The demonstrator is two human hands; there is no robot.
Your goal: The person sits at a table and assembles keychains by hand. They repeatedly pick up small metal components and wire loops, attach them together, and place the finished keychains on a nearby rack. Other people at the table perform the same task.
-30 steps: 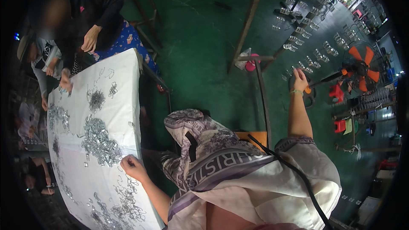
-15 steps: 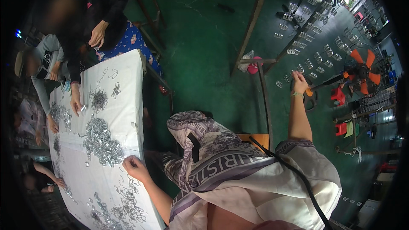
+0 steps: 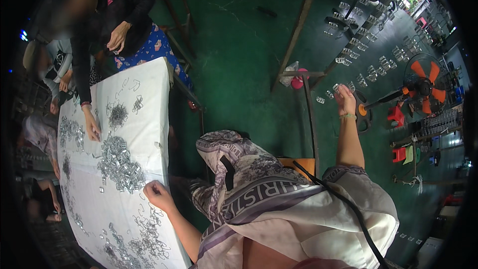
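Observation:
My left hand (image 3: 158, 195) rests at the right edge of the white-covered table (image 3: 154, 114), its fingers curled together. Whether anything sits in them is hidden. Beside its fingertips lies a heap of small shiny metal clips (image 3: 121, 165). Thin bent wire pieces (image 3: 149, 236) are scattered nearer me. My right hand (image 3: 346, 101) is raised away from the table, out to the right, palm partly showing. Its fingertips pinch a small shiny metal piece (image 3: 336, 87). Next to that hand are rows of similar shiny metal pieces (image 3: 361, 79).
Across the table, a co-worker's hand (image 3: 91, 128) reaches to the far side of the heap; another hand (image 3: 118, 37) is held at the body. An orange-bladed fan (image 3: 424, 86) stands at the right, near red stools (image 3: 396, 116). A metal frame post (image 3: 309, 119) stands left of my right hand.
My right hand has turned so more of its palm shows, and a shiny piece now shows at its fingertips. My left hand stays put. The co-worker's hand on the table has shifted slightly.

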